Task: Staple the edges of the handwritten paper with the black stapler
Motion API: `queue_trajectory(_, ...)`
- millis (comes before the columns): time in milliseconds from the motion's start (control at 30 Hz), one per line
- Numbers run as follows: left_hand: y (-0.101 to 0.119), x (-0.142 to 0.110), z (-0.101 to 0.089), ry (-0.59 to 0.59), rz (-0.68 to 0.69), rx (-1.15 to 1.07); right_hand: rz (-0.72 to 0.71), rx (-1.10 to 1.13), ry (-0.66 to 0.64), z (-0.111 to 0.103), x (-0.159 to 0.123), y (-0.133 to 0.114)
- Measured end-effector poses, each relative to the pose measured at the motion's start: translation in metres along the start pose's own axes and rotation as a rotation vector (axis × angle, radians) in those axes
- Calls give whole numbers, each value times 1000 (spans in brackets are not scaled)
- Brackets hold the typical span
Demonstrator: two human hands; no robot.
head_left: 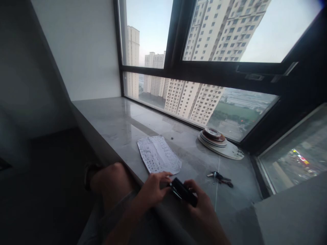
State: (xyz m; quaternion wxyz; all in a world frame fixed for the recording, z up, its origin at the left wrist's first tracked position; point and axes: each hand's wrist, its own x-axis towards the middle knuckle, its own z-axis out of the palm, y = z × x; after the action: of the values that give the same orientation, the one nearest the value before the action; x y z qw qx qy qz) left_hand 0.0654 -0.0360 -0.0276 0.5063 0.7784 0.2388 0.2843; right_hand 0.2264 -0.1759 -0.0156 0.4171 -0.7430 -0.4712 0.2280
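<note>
My right hand (201,206) is wrapped round a small black object (183,192), maybe a wallet or case, held over the near edge of the grey stone window ledge (122,122). My left hand (153,189) pinches the object's left end with its fingertips. A printed sheet of paper (158,154) lies flat on the ledge just beyond both hands.
A bunch of keys (220,178) lies on the ledge to the right of my hands. Several stacked plates (216,139) sit by the window glass (199,105). My bent knee (112,177) shows at lower left. A dark floor (51,190) drops off to the left.
</note>
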Motion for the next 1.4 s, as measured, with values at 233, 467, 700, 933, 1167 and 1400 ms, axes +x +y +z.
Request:
queue_trajectory(233,2,-8,19,-8,-2,-73,-71,-44,106,15,-3,-4)
queue_trajectory(467,-8,7,16,212,20,588,-145,-191,106,19,1,4)
queue_trajectory(700,-6,0,-17,120,-33,816,-53,-482,120,-20,16,18)
queue_trajectory(933,-7,10,13,74,80,693,-5,-394,96,-36,45,14)
queue_trajectory(1167,-11,-1,34,54,119,654,-44,-246,-20,-37,74,7)
queue_trajectory(1400,-3,-7,31,62,161,617,-85,-212,-143,-39,93,6)
